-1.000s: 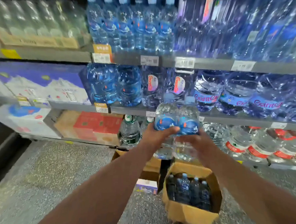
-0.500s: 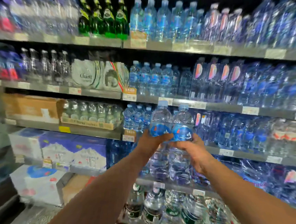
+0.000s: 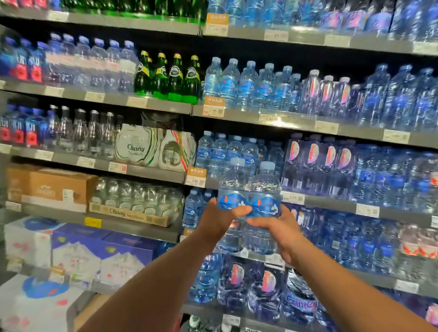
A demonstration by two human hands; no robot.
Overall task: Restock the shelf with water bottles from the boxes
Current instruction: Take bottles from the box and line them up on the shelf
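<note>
The left hand [image 3: 219,218] was clasped round the left bottle [image 3: 233,184], its thumb lying across the blue label, and the right hand [image 3: 276,229] was wrapped round the right bottle [image 3: 266,187] just below its label. Both bottles stood upright, pressed side by side and touching, and were held up in the air in front of the shelves rather than resting on any of them. Their pale blue caps reached up in front of a shelf [image 3: 322,202] that carried a row of similar small bottles [image 3: 220,153] with the same blue labels. An orange price tag [image 3: 196,176] hung on the shelf edge just left of the held pair. Further left on that level sat wrapped packs [image 3: 137,146] marked Chang. A brown cardboard box [image 3: 52,186] rested one level lower, beside a tray of clear bottles [image 3: 135,199]. Green glass bottles [image 3: 172,77] stood two levels higher. Purple and white cartons [image 3: 101,256] sat low on the left, and large water jugs [image 3: 265,287] sat beneath the forearms.
</note>
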